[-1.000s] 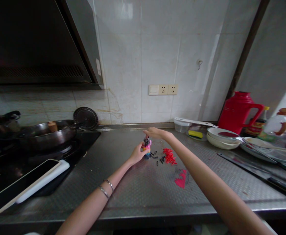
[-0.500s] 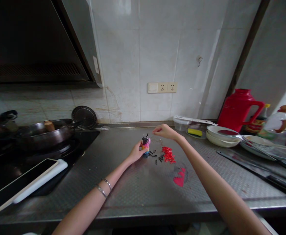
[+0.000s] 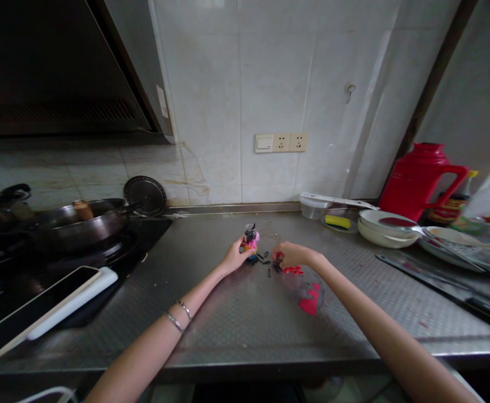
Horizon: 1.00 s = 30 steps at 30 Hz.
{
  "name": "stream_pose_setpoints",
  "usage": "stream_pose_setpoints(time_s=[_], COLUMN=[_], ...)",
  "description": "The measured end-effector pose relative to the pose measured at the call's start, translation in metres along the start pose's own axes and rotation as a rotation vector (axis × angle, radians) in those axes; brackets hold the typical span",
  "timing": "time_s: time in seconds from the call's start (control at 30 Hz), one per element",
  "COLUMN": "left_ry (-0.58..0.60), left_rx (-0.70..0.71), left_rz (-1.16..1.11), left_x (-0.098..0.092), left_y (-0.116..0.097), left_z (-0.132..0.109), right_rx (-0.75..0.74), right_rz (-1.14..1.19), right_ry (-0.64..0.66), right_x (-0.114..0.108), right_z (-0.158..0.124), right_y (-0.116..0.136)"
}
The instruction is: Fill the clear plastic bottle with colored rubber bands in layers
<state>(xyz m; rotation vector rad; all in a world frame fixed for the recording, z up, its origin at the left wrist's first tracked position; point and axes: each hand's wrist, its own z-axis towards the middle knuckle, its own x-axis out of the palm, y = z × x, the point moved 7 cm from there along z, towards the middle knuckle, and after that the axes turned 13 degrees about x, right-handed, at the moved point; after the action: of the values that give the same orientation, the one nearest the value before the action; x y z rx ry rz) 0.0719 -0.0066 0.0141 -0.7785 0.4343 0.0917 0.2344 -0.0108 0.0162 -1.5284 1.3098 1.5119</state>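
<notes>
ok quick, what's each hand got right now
Left hand: closed around the small toy figure, upright on the counter.
Right hand: curled over the red pieces; whether it grips one cannot be told.

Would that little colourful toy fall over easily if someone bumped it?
Probably: the toy stands tall and narrow on the counter, with the left hand holding it. It looks tiny, so likely light. It seems built from bits like the red pieces by the right hand, so it may come apart.

Patterned steel counter [image 3: 236, 319] with toy figure [image 3: 251, 240], black bits [image 3: 265, 260], red bits [image 3: 294, 270], plates [image 3: 385, 228], red jug [image 3: 415, 179].
</notes>
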Motion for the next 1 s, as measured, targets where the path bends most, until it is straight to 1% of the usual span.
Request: stream_pose_setpoints(time_s=[0.13,0.3,0.57,0.67,0.77,0.87,1.0], left_ry=[0.006,0.011,0.015,0.009,-0.003,-0.003,-0.008], left_rx=[0.005,0.010,0.001,0.011,0.007,0.002,0.002], left_rz=[0.007,0.005,-0.003,-0.017,-0.020,-0.020,-0.020], left_x=[0.001,0.001,0.000,0.000,0.000,0.000,-0.001], left_y=[0.003,0.004,-0.002,-0.003,-0.002,-0.002,-0.003], left_z=[0.000,0.000,-0.001,0.000,0.000,0.000,-0.001], right_rx=[-0.018,0.004,-0.014,-0.024,-0.044,-0.075,-0.128], right_rz=[-0.022,-0.029,0.084,0.175,0.312,0.474,0.686], right_ry=[-0.011,-0.010,-0.060,-0.106,-0.168,-0.245,-0.373], right_x=[0.005,0.009,0.001,-0.009,-0.023,-0.042,-0.073], right_z=[0.008,0.016,0.013,0.012,0.013,0.013,0.006], right_y=[0.000,-0.005,-0.003,-0.003,-0.004,-0.001,0.012])
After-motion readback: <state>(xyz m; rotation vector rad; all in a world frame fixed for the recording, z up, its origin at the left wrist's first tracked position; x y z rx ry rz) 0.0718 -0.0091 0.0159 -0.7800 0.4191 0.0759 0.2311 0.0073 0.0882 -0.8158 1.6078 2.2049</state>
